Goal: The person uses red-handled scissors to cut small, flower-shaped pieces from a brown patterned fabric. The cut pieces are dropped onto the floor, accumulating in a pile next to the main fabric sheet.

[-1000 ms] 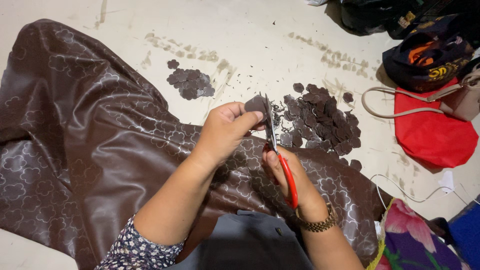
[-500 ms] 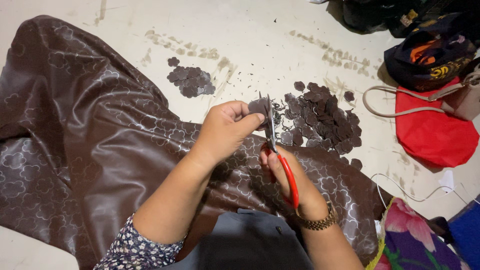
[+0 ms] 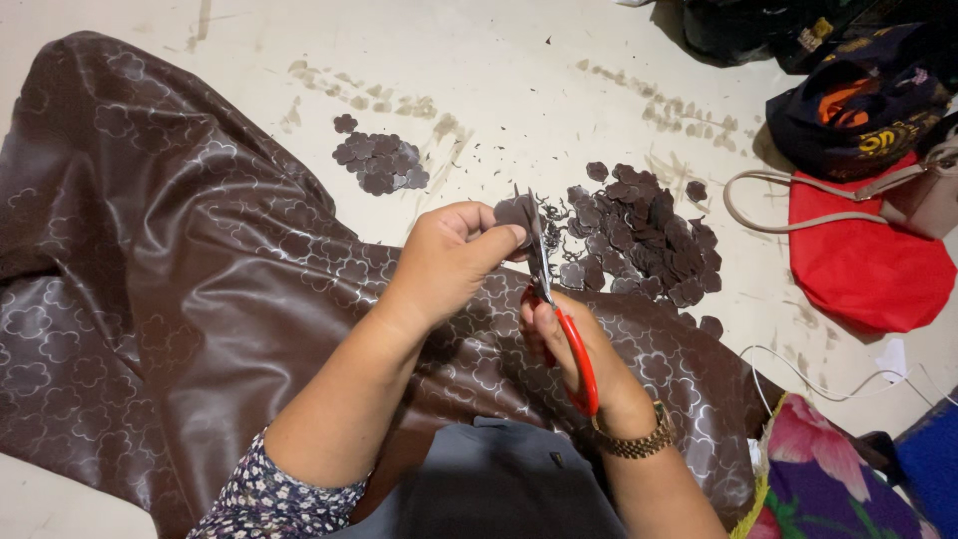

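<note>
Two grips meet: left hand (image 3: 449,262) pinches a small dark brown cut-out piece (image 3: 512,212) just left of the upright red-handled scissors (image 3: 559,319), clasped by the right hand (image 3: 574,344).

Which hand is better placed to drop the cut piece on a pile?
Left, likely. The left hand already pinches the small brown piece, and the larger pile of cutouts lies just beyond it. The right hand is occupied gripping the red-handled scissors.

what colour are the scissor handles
Red, seen in the head view: the scissors sit in the right hand.
</note>
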